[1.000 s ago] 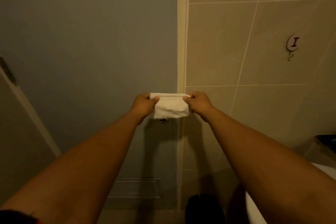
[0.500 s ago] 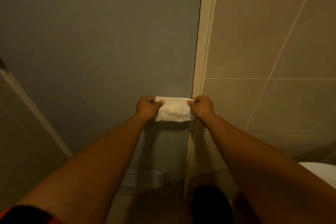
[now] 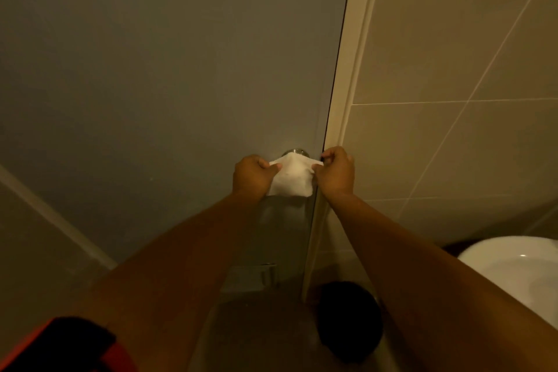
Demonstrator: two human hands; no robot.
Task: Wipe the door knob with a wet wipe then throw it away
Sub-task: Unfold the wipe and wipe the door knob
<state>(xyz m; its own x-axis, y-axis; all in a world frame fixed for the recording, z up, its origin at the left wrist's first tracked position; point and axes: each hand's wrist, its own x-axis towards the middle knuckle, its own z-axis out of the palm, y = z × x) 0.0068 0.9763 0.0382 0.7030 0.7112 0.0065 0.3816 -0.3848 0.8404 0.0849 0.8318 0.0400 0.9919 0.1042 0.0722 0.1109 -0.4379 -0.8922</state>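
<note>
A white wet wipe (image 3: 292, 178) is stretched between both hands and draped over the door knob (image 3: 296, 151), whose metal top rim shows just above the wipe. My left hand (image 3: 253, 176) pinches the wipe's left corner. My right hand (image 3: 335, 171) pinches its right corner, close to the door's edge. The knob sits on a grey door (image 3: 169, 75); most of the knob is hidden under the wipe.
A pale door frame (image 3: 350, 69) runs right of the knob, with beige tiled wall (image 3: 459, 63) beyond. A white basin or toilet rim (image 3: 513, 266) is at the lower right. A dark round object (image 3: 347, 320) sits on the floor below. A vent grille (image 3: 250, 278) is low in the door.
The wipe, held taut in front of the door before, now lies pressed over the knob and bulges around it. The view has shifted, so the door frame sits further right.
</note>
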